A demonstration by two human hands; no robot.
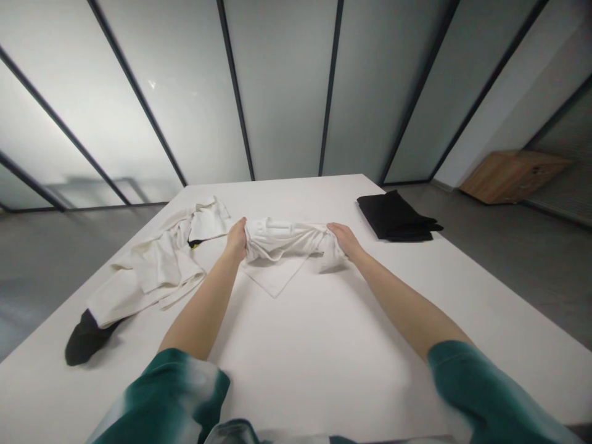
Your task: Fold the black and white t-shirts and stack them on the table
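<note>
Stretched between both my hands is a white garment (284, 239), bunched and creased along its upper part, with one pointed corner hanging down onto the table. My left hand (237, 239) grips its left end, fingers wrapped round the fabric. At its right end my right hand (343, 240) pinches the cloth, thumb on top and the other fingers partly hidden. The exact kind of garment cannot be made out because it is crumpled. To the left of my left hand lies a heap of white clothing (155, 265), loosely piled.
A white table (314, 357) bears everything. A folded black cloth (395, 217) lies near its right edge. Black fabric (90, 338) pokes out under the heap at the left edge. Beyond stand frosted glass panels (287, 92) and a wooden cabinet (513, 176) on the floor.
</note>
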